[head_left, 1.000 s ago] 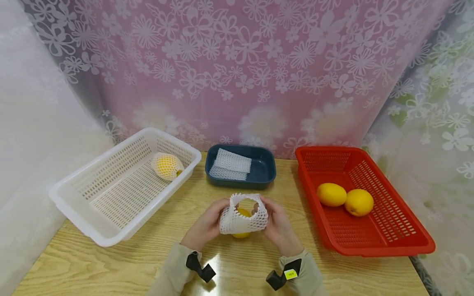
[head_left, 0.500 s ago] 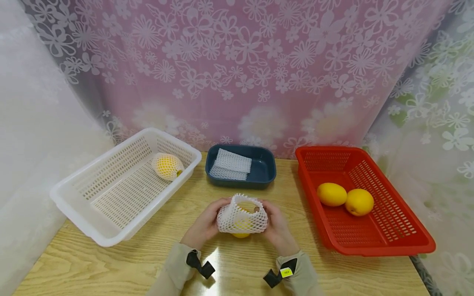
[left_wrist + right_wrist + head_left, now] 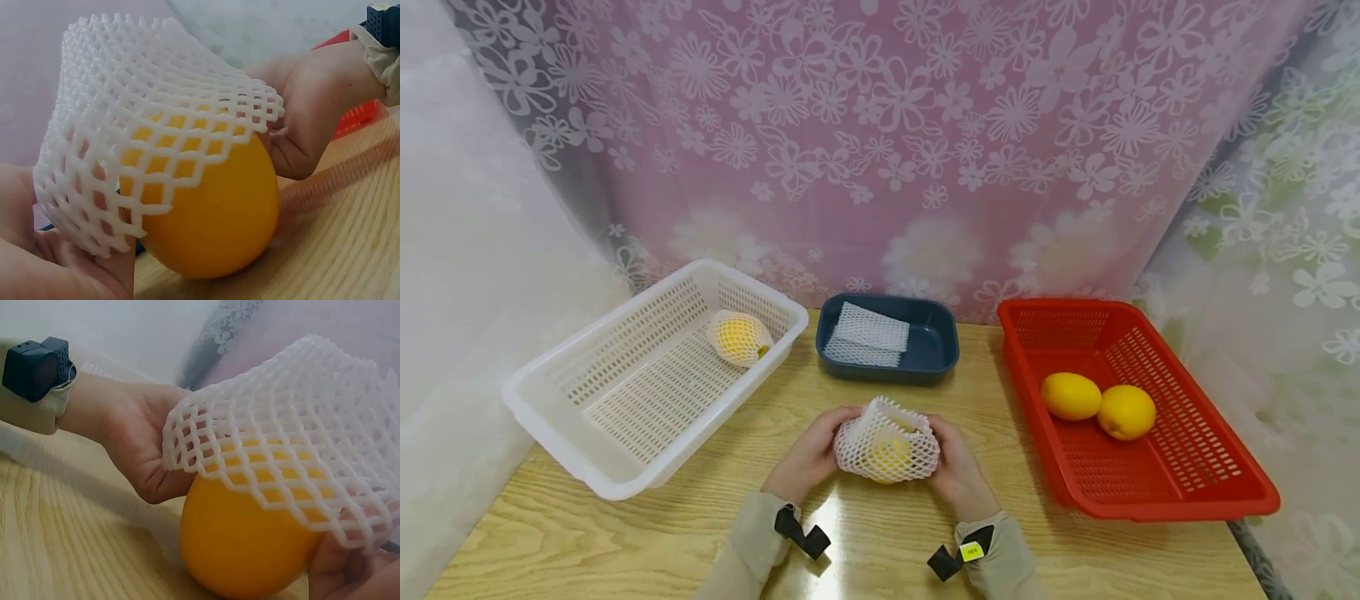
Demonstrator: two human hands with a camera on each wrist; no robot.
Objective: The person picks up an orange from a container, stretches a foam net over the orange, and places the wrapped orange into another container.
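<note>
A white foam fruit net (image 3: 859, 457) is stretched between my two hands over a yellow, smooth, rounded fruit (image 3: 212, 219). The fruit rests on the wooden table. In both wrist views the net covers its upper part, while its lower part is bare. My left hand (image 3: 803, 458) holds the net's left side, and my right hand (image 3: 958, 473) grips the right side. Some fingers of each hand are inside the net, partly hidden by the mesh.
At the left stands a white basket (image 3: 658, 367) with a netted yellow fruit (image 3: 739, 337). Behind the hands, a dark blue tray (image 3: 934, 346) holds folded foam nets (image 3: 868, 333). Two yellow fruits (image 3: 1071, 396) lie in a red basket (image 3: 1157, 504) on the right.
The net has come down over the fruit, which now shows through the mesh. Both hands have shifted slightly left and the net's opening has narrowed.
</note>
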